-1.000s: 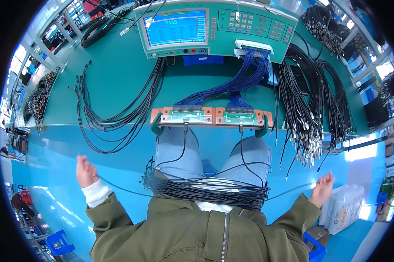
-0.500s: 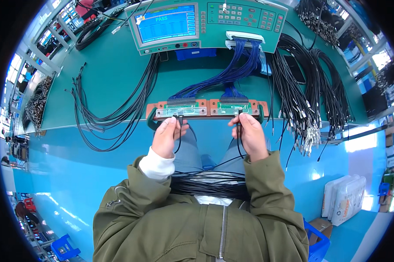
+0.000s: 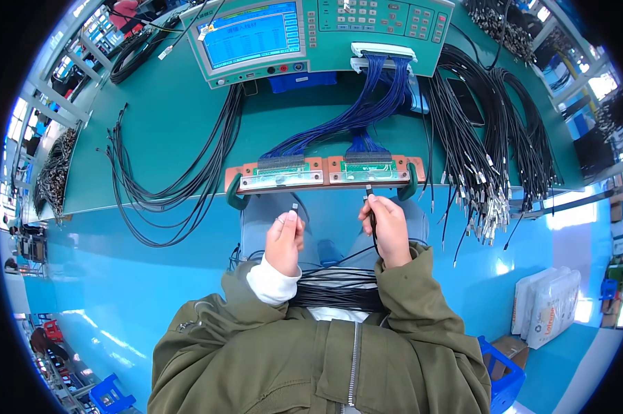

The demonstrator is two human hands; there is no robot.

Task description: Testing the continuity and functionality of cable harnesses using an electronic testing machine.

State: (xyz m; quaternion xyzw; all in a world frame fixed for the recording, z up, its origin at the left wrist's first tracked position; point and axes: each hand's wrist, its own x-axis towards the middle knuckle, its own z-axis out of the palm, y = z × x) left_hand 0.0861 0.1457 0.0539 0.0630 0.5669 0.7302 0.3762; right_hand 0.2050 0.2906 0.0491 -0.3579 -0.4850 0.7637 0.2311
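Observation:
Between finger and thumb of my left hand [image 3: 282,241] is a black cable, its small metal plug [image 3: 295,207] poking up past the fingertips. My right hand [image 3: 389,231] pinches black cable ends too; one plug [image 3: 368,188] points up just below the right half of the test fixture [image 3: 325,183]. Both held plugs are apart from the fixture, which carries two green circuit boards on an orange-brown base along the table's near edge. Across my lap lies a bundle of black cables [image 3: 335,293].
A green tester [image 3: 367,36] with a lit screen [image 3: 251,36] stands at the back, joined to the fixture by blue wires [image 3: 339,121]. Black cables [image 3: 146,186] hang over the edge at left; a thicker cable bundle [image 3: 473,159] drapes at right. White bags [image 3: 549,307] sit on the floor.
Both hands have drawn back from the fixture toward me, and the plugs have come away from it. My left hand has also shifted right. The tester's screen shows a different message.

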